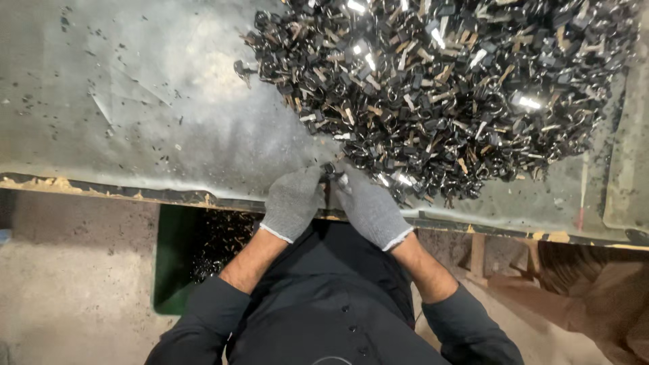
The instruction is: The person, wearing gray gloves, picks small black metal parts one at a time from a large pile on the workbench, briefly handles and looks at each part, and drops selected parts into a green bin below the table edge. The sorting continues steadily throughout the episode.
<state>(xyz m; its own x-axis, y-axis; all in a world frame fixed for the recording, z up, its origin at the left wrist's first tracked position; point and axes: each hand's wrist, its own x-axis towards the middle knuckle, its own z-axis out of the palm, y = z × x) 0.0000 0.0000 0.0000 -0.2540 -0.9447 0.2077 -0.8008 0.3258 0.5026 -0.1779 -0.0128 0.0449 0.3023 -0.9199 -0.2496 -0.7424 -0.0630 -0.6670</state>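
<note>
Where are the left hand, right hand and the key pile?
left hand (292, 201): head view, back of grey glove.
right hand (368, 205): head view, back of grey glove.
key pile (446, 88): head view, middle of heap.

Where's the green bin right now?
In the head view, the green bin sits lower left, under the worktable's edge, beside the person's left forearm, below the left hand.

No packages, labels, signs or screens are to be seen anywhere in the view.
</note>
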